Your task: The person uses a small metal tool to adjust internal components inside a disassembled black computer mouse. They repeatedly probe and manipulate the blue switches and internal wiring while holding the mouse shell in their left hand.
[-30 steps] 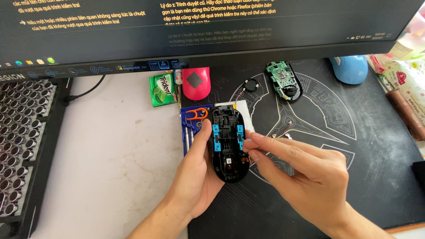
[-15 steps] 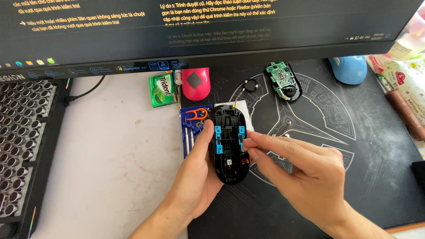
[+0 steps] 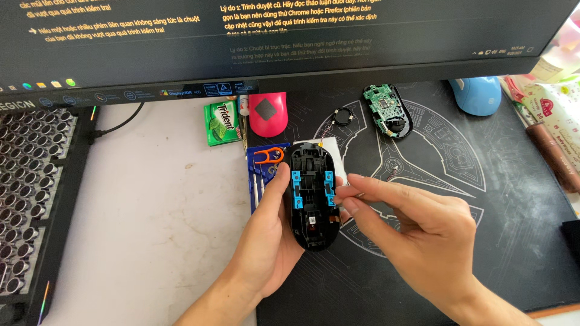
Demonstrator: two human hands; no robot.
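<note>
While my left hand (image 3: pixel 272 241) cradles the opened black mouse shell (image 3: pixel 312 196), my right hand (image 3: pixel 417 235) should keep its fingers (image 3: pixel 350 196) pinched narrow, working gently beside the shell's blue clip (image 3: pixel 329 187).

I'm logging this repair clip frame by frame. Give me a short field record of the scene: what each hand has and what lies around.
left hand: cradles black mouse shell, inside facing up, blue clips visible
right hand: fingertips pinch at shell's right edge
behind shell: blue screwdriver kit
desk mat: circuit board in mouse base, blue mouse, pink mouse shell
also: green gum pack, monitor, keyboard
</note>
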